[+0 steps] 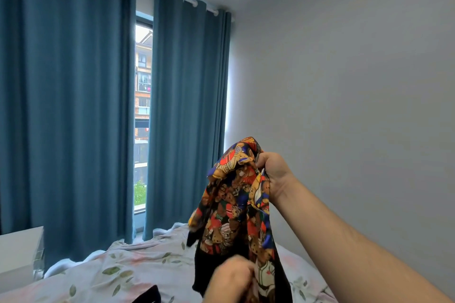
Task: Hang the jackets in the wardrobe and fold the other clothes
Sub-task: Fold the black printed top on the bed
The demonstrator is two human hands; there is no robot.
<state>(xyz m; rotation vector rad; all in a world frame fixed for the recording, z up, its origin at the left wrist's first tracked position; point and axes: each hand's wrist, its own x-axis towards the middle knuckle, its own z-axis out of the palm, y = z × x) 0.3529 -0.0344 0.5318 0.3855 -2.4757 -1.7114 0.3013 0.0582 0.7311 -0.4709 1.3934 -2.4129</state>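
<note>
The printed garment [236, 204] is held raised above the bed [123, 273], so that it hangs free of the floral cover. This position probably serves to straighten it and identify it as a jacket or a folding item. The right hand [273, 167] is closed around a bunched upper edge of the fabric, fingers curled, and carries the weight. The black lower part hangs down towards the left hand [230, 278]. This hand lies against the lower fabric, but it is blurred, and whether its fingers grip the cloth cannot be determined. A dark item [147, 295] lies on the bed near the lower frame edge.
</note>
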